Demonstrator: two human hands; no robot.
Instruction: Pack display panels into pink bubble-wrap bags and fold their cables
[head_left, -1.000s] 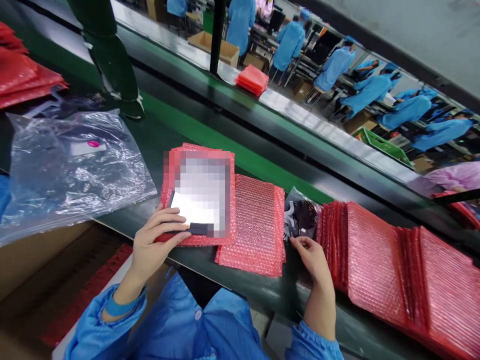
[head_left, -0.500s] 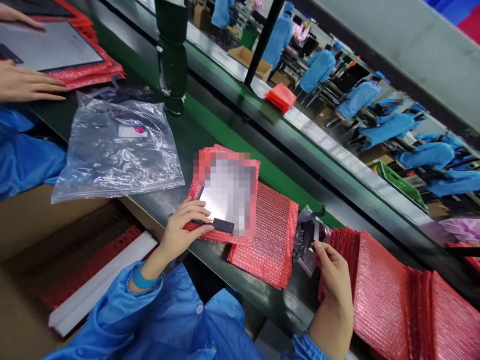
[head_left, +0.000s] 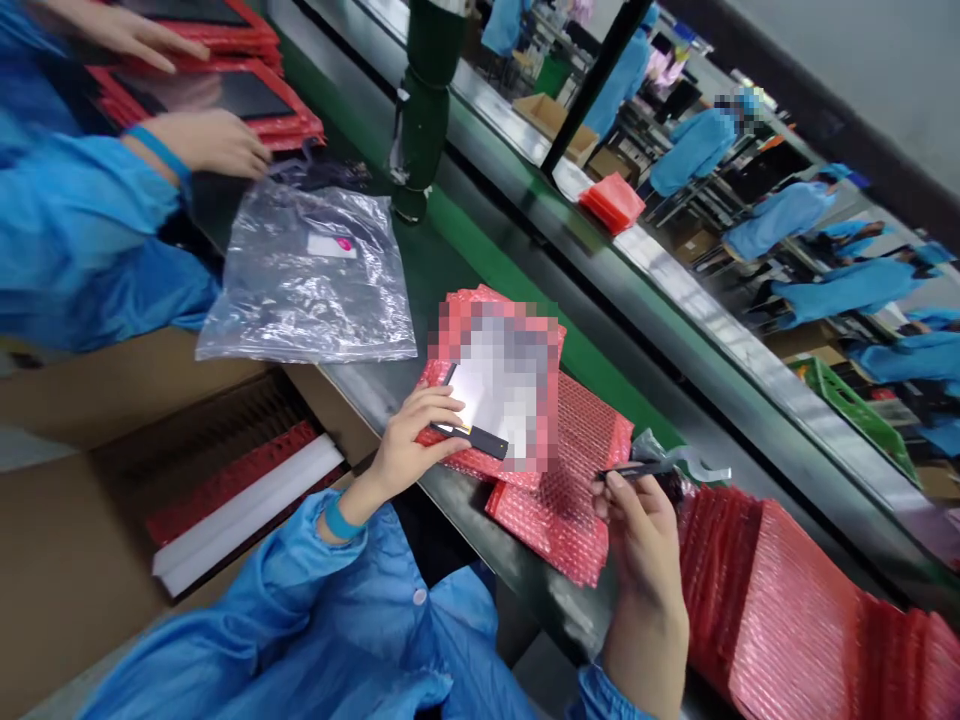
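Hands work at the near edge of a dark green belt (head_left: 375, 290). Left hand (head_left: 416, 440) is curled over the near corner of a flat panel (head_left: 487, 390), thumb underneath and fingers (head_left: 442, 400) on top, pinching the edge just beside a small black strip (head_left: 480, 440) at the panel's bottom; most of the panel's face is blurred out. That panel lies on a red bubble bag (head_left: 457, 330), which overlaps a second bubble bag (head_left: 570, 490) nearer the right. Right hand (head_left: 637, 520) is raised above the belt edge, fingers closed around a thin dark part (head_left: 637, 468) with a pale ribbon end (head_left: 705, 470) sticking out to the right; a crumpled clear wrapper (head_left: 649, 445) sits just behind it. Just right of that hand a fanned stack of red bags (head_left: 795, 610) runs off toward the corner. Farther left on the belt lies a large clear bag (head_left: 315, 290) with a white label (head_left: 330, 245), near a dark green post (head_left: 424, 110). Beyond it, a co-worker's hand (head_left: 210, 140) rests beside a dark screen (head_left: 225, 95) on red bags. Below the belt stands an open carton (head_left: 90, 400) holding a white foam slab (head_left: 240, 520). Other blue-coated people (head_left: 787, 215) sit past the far rail.
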